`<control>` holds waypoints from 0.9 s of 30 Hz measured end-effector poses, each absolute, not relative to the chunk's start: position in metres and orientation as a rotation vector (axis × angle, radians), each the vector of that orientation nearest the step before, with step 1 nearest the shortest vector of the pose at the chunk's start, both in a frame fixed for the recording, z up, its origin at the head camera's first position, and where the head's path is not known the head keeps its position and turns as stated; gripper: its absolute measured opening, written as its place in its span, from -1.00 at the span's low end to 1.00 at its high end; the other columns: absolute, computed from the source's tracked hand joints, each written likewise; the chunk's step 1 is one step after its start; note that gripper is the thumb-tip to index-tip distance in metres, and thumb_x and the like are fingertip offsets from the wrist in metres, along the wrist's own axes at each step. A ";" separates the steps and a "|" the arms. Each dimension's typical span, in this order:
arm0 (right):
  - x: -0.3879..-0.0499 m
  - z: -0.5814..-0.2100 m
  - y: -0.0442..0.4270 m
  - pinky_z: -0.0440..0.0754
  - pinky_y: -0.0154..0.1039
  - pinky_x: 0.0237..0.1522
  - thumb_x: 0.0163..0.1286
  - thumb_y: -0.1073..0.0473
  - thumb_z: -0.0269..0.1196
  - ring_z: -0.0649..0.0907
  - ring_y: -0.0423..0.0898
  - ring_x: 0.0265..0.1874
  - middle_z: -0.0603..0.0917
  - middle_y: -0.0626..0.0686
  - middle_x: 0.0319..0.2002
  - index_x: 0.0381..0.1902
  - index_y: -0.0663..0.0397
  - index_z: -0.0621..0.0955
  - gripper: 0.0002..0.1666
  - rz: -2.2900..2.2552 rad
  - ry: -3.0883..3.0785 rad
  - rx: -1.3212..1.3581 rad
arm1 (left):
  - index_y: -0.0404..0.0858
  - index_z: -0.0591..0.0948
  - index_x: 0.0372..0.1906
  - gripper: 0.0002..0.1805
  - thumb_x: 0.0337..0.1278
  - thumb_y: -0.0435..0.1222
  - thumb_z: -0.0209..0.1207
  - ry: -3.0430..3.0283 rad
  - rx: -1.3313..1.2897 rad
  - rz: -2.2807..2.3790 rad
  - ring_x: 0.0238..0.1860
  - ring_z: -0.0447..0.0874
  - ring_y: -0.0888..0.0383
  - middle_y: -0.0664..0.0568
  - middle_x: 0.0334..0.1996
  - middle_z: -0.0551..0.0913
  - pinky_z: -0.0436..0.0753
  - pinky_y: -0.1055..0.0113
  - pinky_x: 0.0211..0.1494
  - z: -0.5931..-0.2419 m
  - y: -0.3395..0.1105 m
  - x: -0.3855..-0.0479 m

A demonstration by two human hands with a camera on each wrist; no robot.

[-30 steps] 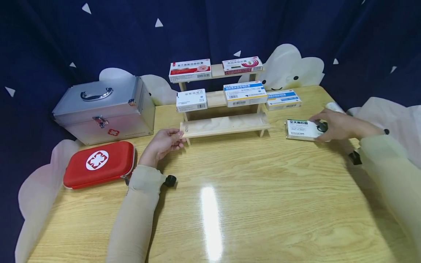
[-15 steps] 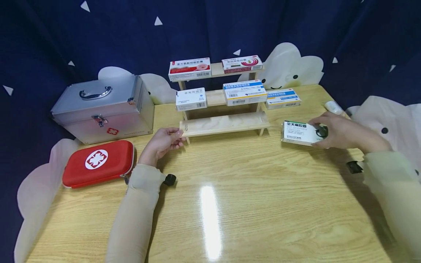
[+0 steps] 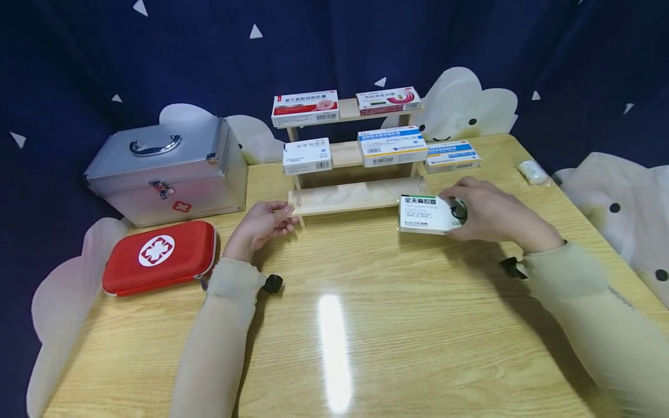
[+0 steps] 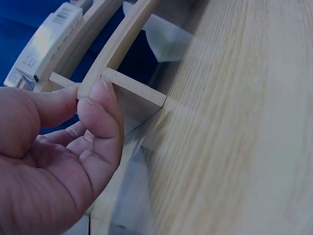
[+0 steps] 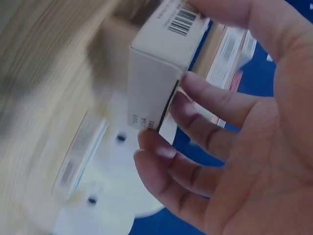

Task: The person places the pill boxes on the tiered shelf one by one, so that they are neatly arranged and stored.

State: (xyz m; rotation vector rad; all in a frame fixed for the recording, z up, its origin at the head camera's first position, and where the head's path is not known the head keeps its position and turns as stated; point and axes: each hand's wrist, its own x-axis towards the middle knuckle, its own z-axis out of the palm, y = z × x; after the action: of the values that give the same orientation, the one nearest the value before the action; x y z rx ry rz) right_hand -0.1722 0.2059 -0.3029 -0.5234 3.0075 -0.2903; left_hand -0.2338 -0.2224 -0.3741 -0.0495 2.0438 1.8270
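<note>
My left hand (image 3: 263,226) pinches the front left corner of a wooden three-tier display rack (image 3: 355,198); in the left wrist view, thumb and index finger meet on the bottom shelf's end (image 4: 100,63). In my right hand (image 3: 493,212) is a white medicine box (image 3: 425,213) with a green stripe, raised above the table at the right end of the bottom shelf. The right wrist view shows the box's barcode side (image 5: 182,20) and fingers along one edge. On the middle tier stand a small white box (image 3: 307,157) and a blue-and-white box (image 3: 392,146).
A red-and-white box (image 3: 305,108) and a pink-and-white box (image 3: 388,100) stand on the top tier. Another blue-and-white box (image 3: 452,157) lies right of the rack, and a white bottle (image 3: 533,172) lies farther right. At left are a silver first-aid case (image 3: 167,174) and a red zip pouch (image 3: 159,258).
My right hand has lifted the white medicine box off the table and carried it left to the rack's right end. The left hand has kept its grip on the rack.
</note>
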 end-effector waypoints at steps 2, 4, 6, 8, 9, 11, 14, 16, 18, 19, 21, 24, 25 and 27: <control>-0.174 -0.303 0.189 0.51 0.13 -0.07 -0.07 0.03 0.58 0.50 0.19 0.01 0.49 0.24 0.13 0.27 0.14 0.53 -0.09 -0.294 3.007 -0.536 | -0.46 0.24 0.43 -0.45 0.53 -0.26 -0.01 2.041 -0.048 1.830 -0.38 0.63 0.20 -0.21 -0.09 0.63 0.65 0.42 -0.23 -0.374 -0.222 -0.234; -0.177 -0.304 0.172 0.52 0.13 -0.05 -0.07 0.04 0.58 0.49 0.19 0.02 0.48 0.23 0.15 0.28 0.13 0.53 -0.09 -0.301 3.002 -0.550 | -0.46 0.24 0.43 -0.45 0.53 -0.26 0.00 2.037 -0.053 1.838 -0.37 0.63 0.19 -0.20 -0.11 0.63 0.66 0.41 -0.22 -0.376 -0.222 -0.235; -0.180 -0.305 0.157 0.52 0.14 -0.03 -0.07 0.04 0.58 0.49 0.19 0.03 0.47 0.22 0.18 0.27 0.13 0.54 -0.09 -0.304 3.001 -0.588 | -0.45 0.24 0.43 -0.45 0.52 -0.27 0.00 2.035 -0.056 1.840 -0.36 0.63 0.19 -0.20 -0.11 0.63 0.65 0.41 -0.22 -0.377 -0.222 -0.235; -0.184 -0.307 0.143 0.52 0.13 0.01 -0.09 0.05 0.58 0.49 0.18 0.05 0.48 0.21 0.19 0.26 0.13 0.54 -0.10 -0.314 3.001 -0.635 | -0.44 0.25 0.42 -0.46 0.52 -0.26 0.01 2.031 -0.069 1.843 -0.37 0.62 0.18 -0.20 -0.11 0.63 0.65 0.42 -0.23 -0.378 -0.221 -0.236; -0.185 -0.307 0.137 0.52 0.13 0.03 -0.09 0.05 0.58 0.49 0.17 0.06 0.48 0.20 0.19 0.26 0.13 0.55 -0.10 -0.311 3.001 -0.658 | -0.44 0.25 0.42 -0.46 0.52 -0.26 0.01 2.030 -0.072 1.843 -0.37 0.62 0.18 -0.20 -0.10 0.63 0.65 0.42 -0.24 -0.378 -0.221 -0.237; -0.189 -0.308 0.125 0.52 0.10 0.03 -0.10 0.04 0.59 0.49 0.15 0.04 0.50 0.19 0.16 0.25 0.12 0.55 -0.10 -0.307 3.005 -0.706 | -0.44 0.25 0.43 -0.46 0.52 -0.26 0.01 2.029 -0.076 1.841 -0.37 0.62 0.18 -0.21 -0.09 0.63 0.65 0.42 -0.24 -0.379 -0.221 -0.237; -0.194 -0.307 0.109 0.48 0.05 0.02 -0.11 0.02 0.59 0.50 0.11 -0.02 0.52 0.17 0.10 0.26 0.11 0.56 -0.09 -0.289 3.010 -0.772 | -0.42 0.25 0.44 -0.45 0.52 -0.25 0.01 2.029 -0.083 1.839 -0.36 0.62 0.18 -0.22 -0.07 0.62 0.65 0.42 -0.24 -0.378 -0.222 -0.237; -0.198 -0.306 0.100 0.45 0.04 -0.03 -0.11 -0.02 0.59 0.50 0.09 -0.07 0.53 0.15 0.08 0.27 0.07 0.55 -0.08 -0.264 3.013 -0.788 | -0.42 0.24 0.44 -0.45 0.52 -0.25 0.01 2.033 -0.085 1.839 -0.36 0.61 0.18 -0.23 -0.07 0.62 0.65 0.42 -0.24 -0.377 -0.222 -0.237; -0.202 -0.306 0.091 0.43 0.03 -0.08 -0.11 -0.05 0.58 0.51 0.08 -0.10 0.53 0.13 0.08 0.27 0.04 0.55 -0.07 -0.244 3.010 -0.800 | -0.42 0.24 0.44 -0.45 0.52 -0.26 0.01 2.039 -0.085 1.838 -0.36 0.61 0.17 -0.23 -0.06 0.62 0.65 0.42 -0.23 -0.376 -0.222 -0.237; -0.204 -0.306 0.087 0.44 0.02 -0.08 -0.10 -0.06 0.57 0.50 0.08 -0.09 0.53 0.12 0.09 0.28 0.03 0.55 -0.07 -0.242 3.004 -0.796 | -0.42 0.24 0.44 -0.45 0.52 -0.26 0.01 2.041 -0.086 1.839 -0.36 0.61 0.17 -0.24 -0.06 0.62 0.65 0.42 -0.23 -0.376 -0.222 -0.236; -0.209 -0.307 0.079 0.46 -0.01 -0.09 -0.09 -0.06 0.56 0.50 0.08 -0.08 0.51 0.12 0.10 0.29 0.01 0.54 -0.07 -0.247 2.989 -0.792 | -0.43 0.22 0.45 -0.44 0.52 -0.27 0.01 2.042 -0.087 1.837 -0.35 0.61 0.17 -0.25 -0.04 0.61 0.65 0.42 -0.23 -0.376 -0.222 -0.236; -0.215 -0.310 0.067 0.49 -0.04 -0.04 -0.05 -0.04 0.55 0.47 0.09 -0.05 0.49 0.13 0.13 0.31 0.04 0.52 -0.07 -0.285 2.958 -0.790 | -0.44 0.22 0.45 -0.44 0.52 -0.27 0.02 2.042 -0.092 1.840 -0.36 0.61 0.17 -0.26 -0.03 0.61 0.66 0.42 -0.22 -0.376 -0.221 -0.236; -0.218 -0.310 0.063 0.49 -0.04 -0.01 -0.04 -0.03 0.54 0.46 0.09 -0.04 0.48 0.13 0.14 0.32 0.05 0.51 -0.07 -0.299 2.949 -0.790 | -0.44 0.22 0.45 -0.44 0.52 -0.27 0.02 2.041 -0.095 1.841 -0.36 0.61 0.17 -0.27 -0.03 0.61 0.66 0.42 -0.22 -0.377 -0.221 -0.236; -0.222 -0.312 0.056 0.49 -0.04 0.02 -0.03 -0.03 0.54 0.45 0.09 -0.02 0.46 0.13 0.16 0.34 0.04 0.50 -0.06 -0.322 2.941 -0.786 | -0.44 0.23 0.44 -0.44 0.51 -0.28 0.02 2.041 -0.101 1.846 -0.36 0.61 0.16 -0.28 -0.03 0.61 0.65 0.42 -0.23 -0.376 -0.222 -0.236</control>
State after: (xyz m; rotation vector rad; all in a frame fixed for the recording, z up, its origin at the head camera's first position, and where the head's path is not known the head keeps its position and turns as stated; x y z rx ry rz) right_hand -0.2224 0.0564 -0.3121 -0.7865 2.9407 -0.3223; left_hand -0.2359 -0.2215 -0.3763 -0.1014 2.0414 1.8460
